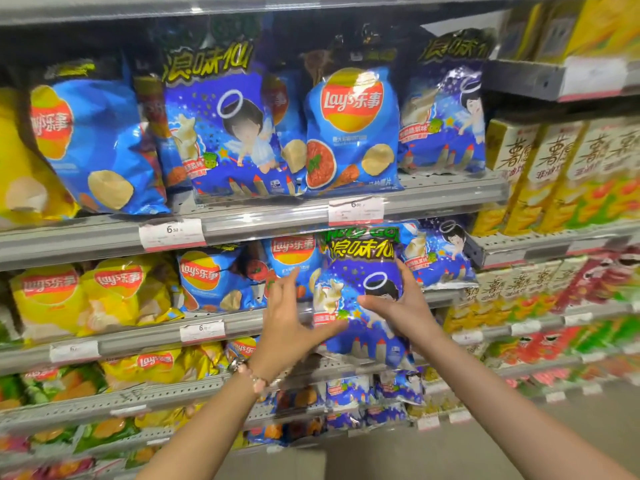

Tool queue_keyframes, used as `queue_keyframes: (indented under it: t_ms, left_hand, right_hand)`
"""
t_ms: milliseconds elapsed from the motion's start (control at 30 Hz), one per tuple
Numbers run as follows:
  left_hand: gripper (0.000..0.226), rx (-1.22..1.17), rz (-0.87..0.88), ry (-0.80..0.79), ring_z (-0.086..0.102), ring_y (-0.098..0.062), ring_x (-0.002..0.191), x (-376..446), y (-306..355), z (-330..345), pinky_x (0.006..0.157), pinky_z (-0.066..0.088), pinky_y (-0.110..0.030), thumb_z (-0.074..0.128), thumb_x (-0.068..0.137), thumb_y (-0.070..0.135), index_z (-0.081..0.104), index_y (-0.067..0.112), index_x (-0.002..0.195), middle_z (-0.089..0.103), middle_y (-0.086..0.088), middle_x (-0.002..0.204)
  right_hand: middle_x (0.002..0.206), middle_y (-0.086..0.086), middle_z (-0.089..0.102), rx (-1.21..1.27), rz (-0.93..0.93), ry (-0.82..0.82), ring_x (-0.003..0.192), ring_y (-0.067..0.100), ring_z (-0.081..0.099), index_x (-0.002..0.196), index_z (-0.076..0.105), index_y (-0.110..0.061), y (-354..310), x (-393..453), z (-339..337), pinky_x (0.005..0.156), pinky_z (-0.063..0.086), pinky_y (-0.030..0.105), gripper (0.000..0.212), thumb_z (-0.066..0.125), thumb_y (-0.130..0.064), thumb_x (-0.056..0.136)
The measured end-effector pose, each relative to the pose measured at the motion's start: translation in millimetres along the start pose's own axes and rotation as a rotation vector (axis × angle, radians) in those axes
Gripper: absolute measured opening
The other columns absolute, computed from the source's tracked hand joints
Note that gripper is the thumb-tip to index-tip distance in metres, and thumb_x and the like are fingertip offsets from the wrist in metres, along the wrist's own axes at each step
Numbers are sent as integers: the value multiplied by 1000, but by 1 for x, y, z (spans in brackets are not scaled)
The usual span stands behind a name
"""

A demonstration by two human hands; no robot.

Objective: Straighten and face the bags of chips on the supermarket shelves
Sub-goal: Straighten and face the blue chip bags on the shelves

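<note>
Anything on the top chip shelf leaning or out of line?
Yes. The blue Lay's bag at the left of the top shelf tilts sideways, its logo slanted, while the blue Lay's tomato bag further right stands upright.

A dark blue bag (360, 296) with a haloed cartoon figure and green-yellow lettering stands upright, face forward, gripped at its right side by the right hand (403, 311), with the left hand (291, 320) at its lower left edge. Just left of the left hand stand blue Lay's bags (211, 282); farther left, yellow bags (86, 296). Above both hands, a blue Lay's bag (353, 133) faces front.
</note>
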State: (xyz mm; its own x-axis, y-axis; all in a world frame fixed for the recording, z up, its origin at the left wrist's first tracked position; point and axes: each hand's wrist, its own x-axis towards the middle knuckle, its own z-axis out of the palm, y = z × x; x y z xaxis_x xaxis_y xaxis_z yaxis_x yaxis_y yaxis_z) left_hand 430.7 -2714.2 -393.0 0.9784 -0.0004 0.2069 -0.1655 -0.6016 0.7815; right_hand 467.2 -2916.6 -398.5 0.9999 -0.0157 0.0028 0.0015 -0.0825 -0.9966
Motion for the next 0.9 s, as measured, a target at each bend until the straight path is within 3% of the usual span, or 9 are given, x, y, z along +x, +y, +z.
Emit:
queue_keyframes:
  t_ms: [133,200,300,367,433,533,600,733,900]
  left_hand:
    - [105,6,-91,233,33,-23,127,36,-28,-2,104,28,-21,85,63,44,30,6,144,37,-13,133]
    - [110,20,-172,242,29,-26,130,55,-42,1,110,28,-32,87,62,44,26,4,145,38,-18,134]
    - [113,-36,-260,244,34,-29,131,76,-55,6,109,34,-42,89,53,49,29,6,139,40,-14,137]
    - [103,-133,-300,238,47,-27,124,85,-63,8,105,40,-41,92,51,43,33,10,129,50,-8,130]
    - [97,-170,-342,227,55,-27,116,89,-71,10,100,45,-41,92,55,38,36,10,128,56,-6,120]
    - [80,-156,-331,248,60,-23,105,90,-78,10,90,48,-33,89,61,34,43,12,123,60,2,105]
    - [71,-154,-304,268,61,-20,102,88,-78,9,87,48,-31,88,64,31,46,15,119,61,5,101]
    - [70,-138,-261,315,62,-21,102,81,-79,-1,93,51,-40,87,67,27,46,14,122,63,0,108]
    - [70,-117,-282,266,60,-17,100,72,-83,-15,87,51,-31,84,70,25,44,13,126,62,-2,114]
  right_hand:
    - [112,-22,54,-69,3,-21,87,-15,58,146,29,-25,2,16,-26,69,46,4,101,85,-6,64]
    - [107,-31,45,-92,9,-49,83,-22,53,147,26,-27,6,22,-32,67,43,0,103,85,-4,65]
    - [114,-24,50,-106,9,-91,87,-15,59,147,25,-25,11,28,-38,69,44,3,103,83,-1,66]
    - [116,-17,54,-117,-4,-97,86,-11,62,146,27,-25,13,33,-41,66,45,3,100,83,-2,66]
    - [128,-4,55,-112,-18,-99,100,2,62,145,29,-24,13,42,-43,76,49,9,98,84,-5,66]
    - [128,1,58,-124,-24,-125,106,14,63,145,29,-23,11,55,-46,79,49,16,102,86,-6,63]
    - [124,1,60,-146,-21,-126,101,11,64,142,32,-21,11,62,-46,72,48,11,99,86,-3,61]
    - [105,-19,57,-182,-25,-133,77,-17,58,121,43,-20,11,77,-47,63,42,0,74,85,-3,63]
    - [106,0,66,-163,-61,-134,94,12,67,122,49,-10,1,98,-43,82,54,25,68,85,-6,65]
